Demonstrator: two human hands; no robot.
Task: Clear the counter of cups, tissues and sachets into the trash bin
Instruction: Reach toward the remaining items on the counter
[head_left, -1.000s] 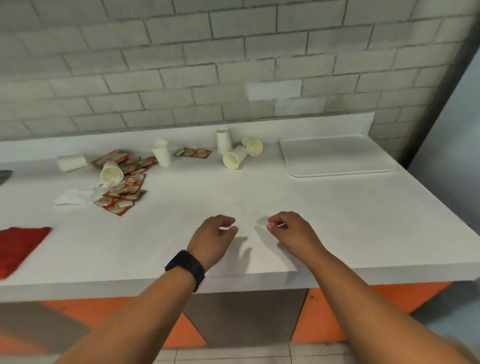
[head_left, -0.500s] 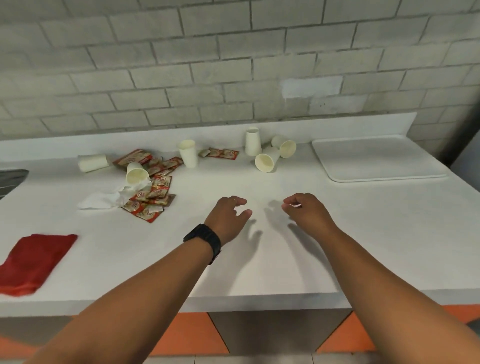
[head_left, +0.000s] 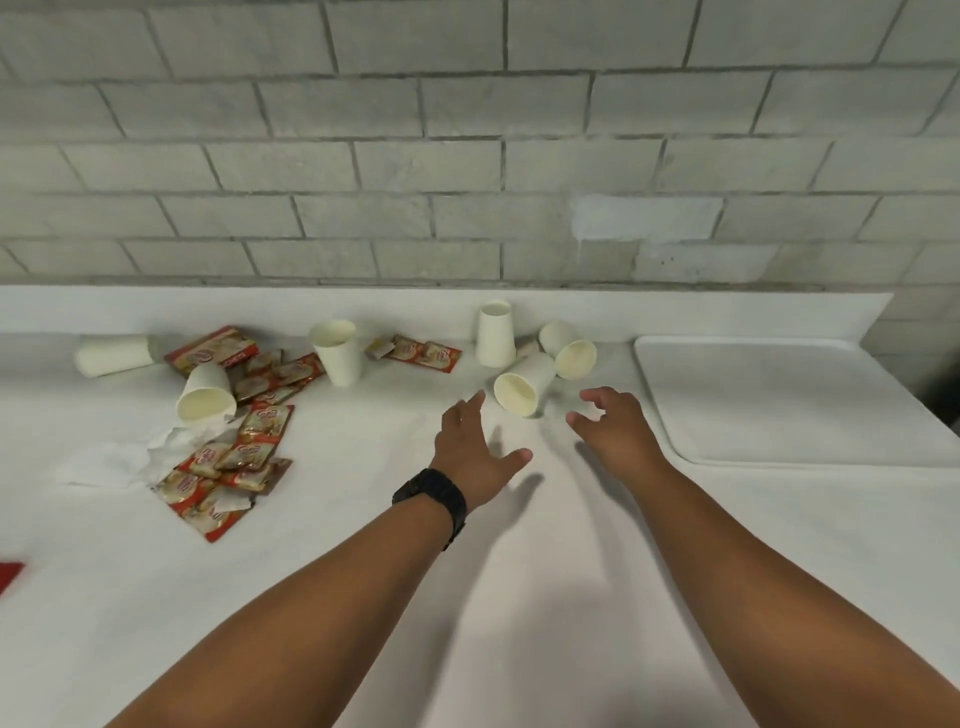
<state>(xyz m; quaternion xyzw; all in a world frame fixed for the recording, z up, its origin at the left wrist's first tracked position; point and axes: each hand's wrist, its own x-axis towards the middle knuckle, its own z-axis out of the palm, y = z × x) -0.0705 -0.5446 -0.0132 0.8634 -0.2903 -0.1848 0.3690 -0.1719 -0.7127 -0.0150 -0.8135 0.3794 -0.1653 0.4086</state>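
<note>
Several white paper cups litter the white counter (head_left: 363, 519). One tipped cup (head_left: 523, 383) lies between my hands, another tipped cup (head_left: 569, 350) behind it, and an upside-down cup (head_left: 496, 333) by the wall. An upright cup (head_left: 336, 351) stands left of centre; two more tipped cups (head_left: 205, 392) (head_left: 115, 354) lie at the left. Red sachets (head_left: 236, 457) are scattered beside a crumpled tissue (head_left: 124, 457); a few sachets (head_left: 418, 352) lie near the wall. My left hand (head_left: 470, 452) is open, fingertips just left of the near tipped cup. My right hand (head_left: 613, 421) is open just right of it. No trash bin is visible.
A white tray (head_left: 789, 405) lies flat at the right of the counter. A red cloth (head_left: 9, 574) shows at the left edge. A grey brick wall (head_left: 467, 156) and a low white backsplash (head_left: 727, 312) close the back.
Both hands have reached forward across the counter and opened, now flanking the near tipped cup. The view has moved closer to the wall.
</note>
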